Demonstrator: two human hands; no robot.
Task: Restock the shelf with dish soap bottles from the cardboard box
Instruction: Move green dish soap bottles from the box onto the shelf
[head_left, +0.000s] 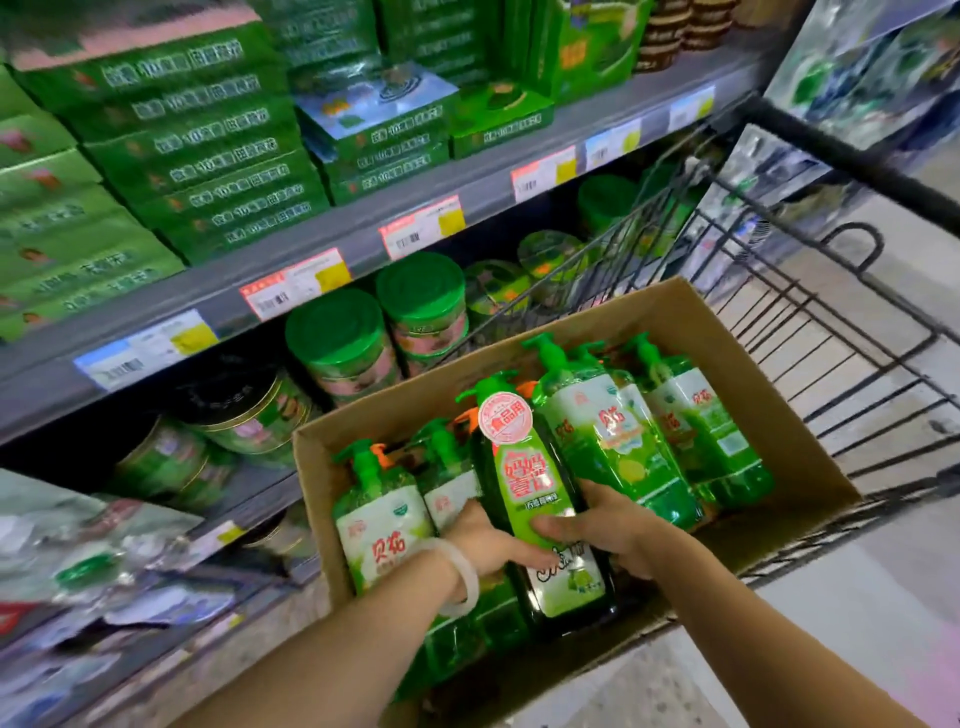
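Observation:
A cardboard box sits on a wire cart and holds several green dish soap bottles with pump tops. One dark green bottle with a round pink sticker lies on top in the middle. My left hand grips its left side and my right hand grips its right side, thumb across the label. Lighter green bottles lie at the left and at the right of the box.
The black wire cart extends to the right under the box. Grey shelves at the left carry green boxes above and round green-lidded tins below, with price tags along the edges. Bagged goods fill the lowest shelf at bottom left.

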